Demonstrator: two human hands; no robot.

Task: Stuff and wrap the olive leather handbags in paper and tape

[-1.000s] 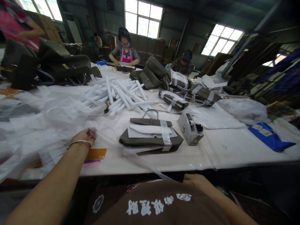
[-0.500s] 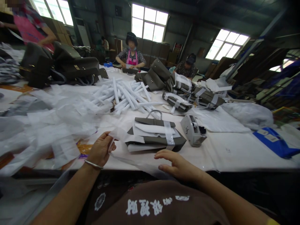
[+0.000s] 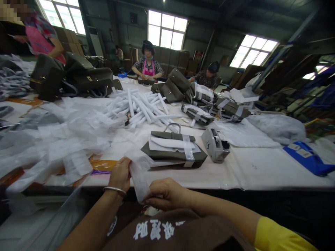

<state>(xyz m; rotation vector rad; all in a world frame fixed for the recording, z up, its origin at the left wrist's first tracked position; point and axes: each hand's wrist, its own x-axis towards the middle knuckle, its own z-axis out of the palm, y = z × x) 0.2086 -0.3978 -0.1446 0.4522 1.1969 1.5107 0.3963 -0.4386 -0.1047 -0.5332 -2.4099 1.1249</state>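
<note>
A thin translucent white sheet [image 3: 140,176] is stretched between my hands at the table's front edge. My left hand [image 3: 120,174], with a bracelet at the wrist, pinches its upper left end. Lower down, my right hand [image 3: 163,193] grips the other end between thumb and fingers. Just beyond them lies a dark olive bag [image 3: 172,158] with white padding on it and a band of clear tape around its right part. Its looped handle stands up at the back. A grey tape dispenser [image 3: 216,146] is right of the bag.
Loose white sheets [image 3: 70,139] cover the table's left. White rolls [image 3: 141,108] are heaped behind the bag. Dark bags [image 3: 78,76] are piled back left, wrapped ones [image 3: 201,113] back right. A blue box [image 3: 307,158] lies at the right. Several people are across the table.
My right hand has moved left and closed on the sheet's lower end. My left hand has shifted slightly right, and the sheet has come away from the front of the bag.
</note>
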